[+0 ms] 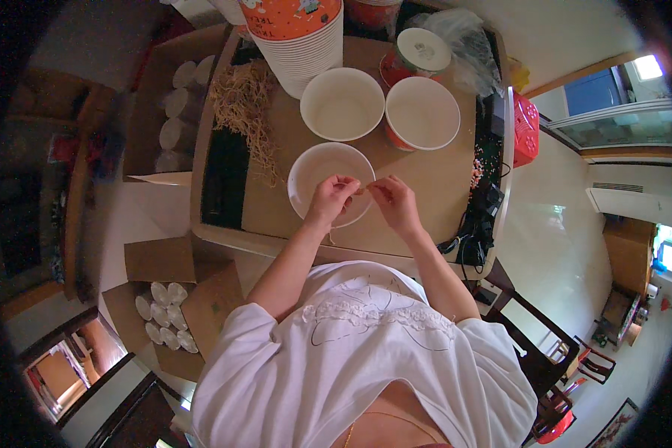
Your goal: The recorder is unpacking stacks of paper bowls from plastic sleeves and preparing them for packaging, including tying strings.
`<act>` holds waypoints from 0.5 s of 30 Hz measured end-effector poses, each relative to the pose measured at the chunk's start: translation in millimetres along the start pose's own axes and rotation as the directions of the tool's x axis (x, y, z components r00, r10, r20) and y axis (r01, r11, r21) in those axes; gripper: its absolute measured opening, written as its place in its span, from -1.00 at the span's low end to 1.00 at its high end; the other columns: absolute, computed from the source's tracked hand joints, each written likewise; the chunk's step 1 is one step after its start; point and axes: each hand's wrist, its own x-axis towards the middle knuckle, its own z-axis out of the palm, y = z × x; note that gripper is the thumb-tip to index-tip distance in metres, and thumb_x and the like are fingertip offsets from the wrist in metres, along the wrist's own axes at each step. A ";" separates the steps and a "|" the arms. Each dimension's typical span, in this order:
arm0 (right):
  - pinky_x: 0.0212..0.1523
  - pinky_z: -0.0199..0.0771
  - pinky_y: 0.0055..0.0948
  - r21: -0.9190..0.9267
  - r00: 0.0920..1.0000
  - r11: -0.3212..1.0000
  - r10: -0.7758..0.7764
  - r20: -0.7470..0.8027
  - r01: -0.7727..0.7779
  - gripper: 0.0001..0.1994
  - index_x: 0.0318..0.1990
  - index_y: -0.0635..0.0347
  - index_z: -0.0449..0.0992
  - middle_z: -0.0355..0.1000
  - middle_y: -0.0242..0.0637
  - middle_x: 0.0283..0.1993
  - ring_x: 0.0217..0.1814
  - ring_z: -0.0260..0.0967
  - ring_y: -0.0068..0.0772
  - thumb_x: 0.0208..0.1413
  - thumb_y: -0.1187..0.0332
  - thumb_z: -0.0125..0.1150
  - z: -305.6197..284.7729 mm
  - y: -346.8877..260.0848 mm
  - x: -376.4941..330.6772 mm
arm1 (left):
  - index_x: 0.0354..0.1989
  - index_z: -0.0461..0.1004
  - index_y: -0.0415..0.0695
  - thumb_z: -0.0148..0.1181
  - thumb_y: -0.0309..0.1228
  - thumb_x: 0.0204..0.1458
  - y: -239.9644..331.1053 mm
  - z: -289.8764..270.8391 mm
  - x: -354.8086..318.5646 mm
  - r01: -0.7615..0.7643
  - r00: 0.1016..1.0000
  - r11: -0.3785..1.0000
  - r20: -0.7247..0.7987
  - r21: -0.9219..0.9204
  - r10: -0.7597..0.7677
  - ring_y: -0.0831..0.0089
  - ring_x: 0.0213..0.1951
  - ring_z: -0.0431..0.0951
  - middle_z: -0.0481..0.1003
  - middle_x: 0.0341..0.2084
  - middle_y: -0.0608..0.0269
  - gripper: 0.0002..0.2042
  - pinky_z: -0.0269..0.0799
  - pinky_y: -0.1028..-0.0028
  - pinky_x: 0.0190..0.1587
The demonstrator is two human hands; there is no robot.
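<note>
Both hands met over the near white bowl on the surface. The left hand and right hand each had fingers pinched together on one end of a thin pale strand. The strand ran left to right between them, above the bowl's right rim, equally near to both. It was too fine to identify, and whether the bowl held anything was hard to tell. Two more white bowls stood farther off, with a heap of tan strands at far left.
</note>
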 end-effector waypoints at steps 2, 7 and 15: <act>-0.47 0.32 -0.42 0.001 1.000 1.000 -0.007 -0.005 0.007 -0.92 -0.38 0.24 0.51 0.34 -0.19 -0.46 -0.50 0.30 -0.31 -0.02 0.44 0.16 0.3 -1.6 0.4 | -0.34 0.40 -0.05 0.16 -0.34 -0.02 -4.4 -0.3 0.3 -0.010 1.000 0.999 -0.005 0.044 0.010 0.73 -0.57 0.34 0.46 -0.51 0.47 -0.87 0.18 0.71 -0.62; -0.49 0.31 -0.45 -0.008 1.000 1.000 0.019 -0.003 -0.019 -0.91 -0.38 0.25 0.51 0.34 -0.20 -0.46 -0.52 0.28 -0.36 -0.02 0.43 0.17 -0.1 -2.8 0.7 | -0.32 0.33 -0.21 0.27 -0.54 -0.20 -13.6 -1.9 7.5 -0.220 0.971 0.952 -0.041 0.214 0.234 0.59 -0.45 0.46 0.46 -0.47 0.29 -0.74 0.42 0.60 -0.34; -0.49 0.26 -0.56 -0.053 1.000 0.998 -0.018 0.022 0.019 -0.89 -0.30 0.23 0.52 0.33 -0.28 -0.48 -0.51 0.25 -0.51 0.00 0.47 0.14 -2.5 -5.0 0.7 | -0.28 0.31 -0.21 0.23 -0.57 -0.15 -21.6 -3.9 12.4 -0.294 0.954 0.939 -0.004 0.178 0.300 0.60 -0.44 0.47 0.47 -0.48 0.29 -0.74 0.40 0.61 -0.34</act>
